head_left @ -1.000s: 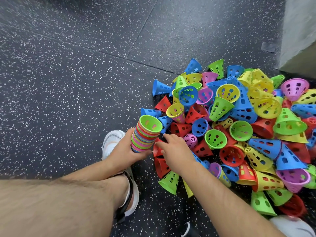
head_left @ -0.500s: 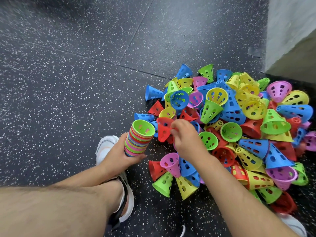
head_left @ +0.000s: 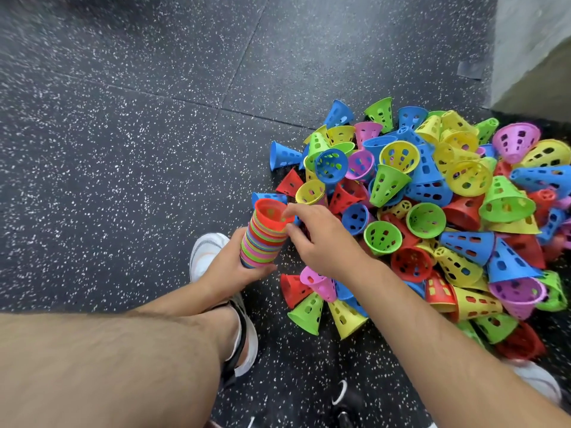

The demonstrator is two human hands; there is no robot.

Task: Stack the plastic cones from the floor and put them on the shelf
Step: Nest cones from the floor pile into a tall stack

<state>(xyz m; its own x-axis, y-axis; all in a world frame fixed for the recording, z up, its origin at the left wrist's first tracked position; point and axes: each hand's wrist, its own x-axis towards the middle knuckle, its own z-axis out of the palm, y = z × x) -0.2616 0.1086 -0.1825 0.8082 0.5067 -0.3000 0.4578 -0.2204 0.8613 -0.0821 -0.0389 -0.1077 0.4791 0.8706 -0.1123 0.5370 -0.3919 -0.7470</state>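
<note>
My left hand (head_left: 232, 267) grips the lower end of a tall stack of nested cones (head_left: 262, 239) in many colours, tilted up and to the right. A red cone (head_left: 271, 213) now tops the stack. My right hand (head_left: 318, 239) pinches that red cone's rim on its right side, thumb and fingers curled at the edge. To the right lies a big loose pile of perforated cones (head_left: 432, 211) in blue, green, yellow, red and pink. A pink cone (head_left: 318, 281) and a red one (head_left: 292, 288) lie just under my right wrist.
The floor (head_left: 123, 149) is dark speckled rubber, bare to the left and above. A grey wall base (head_left: 531, 50) stands at the top right behind the pile. My left leg and white shoe (head_left: 205, 251) are beside the stack; another shoe (head_left: 537, 381) shows at the lower right.
My right hand picked a red cone out of the pile, carried it left and set it on the stack, covering the green cone that was on top.
</note>
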